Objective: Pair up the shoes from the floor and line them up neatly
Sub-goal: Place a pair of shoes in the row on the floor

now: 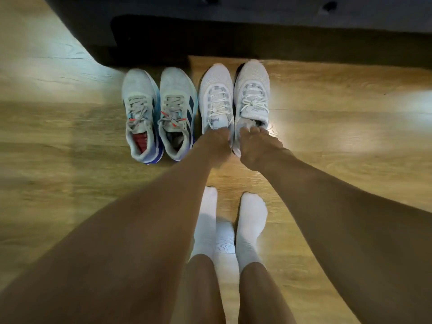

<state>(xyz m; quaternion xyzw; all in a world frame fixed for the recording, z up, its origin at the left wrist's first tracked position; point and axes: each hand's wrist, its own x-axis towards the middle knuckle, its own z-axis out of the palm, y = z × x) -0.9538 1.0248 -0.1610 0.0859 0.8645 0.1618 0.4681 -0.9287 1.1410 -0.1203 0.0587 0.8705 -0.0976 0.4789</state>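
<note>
Four shoes stand in a row on the wooden floor (327,136), toes toward a dark sofa base (210,38). At left, two grey-blue trainers (140,113) (177,113) sit side by side, untouched. Next, the left white shoe (216,99) has the left hand (216,142) at its heel, fingers (222,132) curled over the collar, gripping it. Just beside it, the right white shoe (252,94) is gripped likewise at its heel collar by the right hand (257,146). White-socked feet (205,218) stand behind.
</note>
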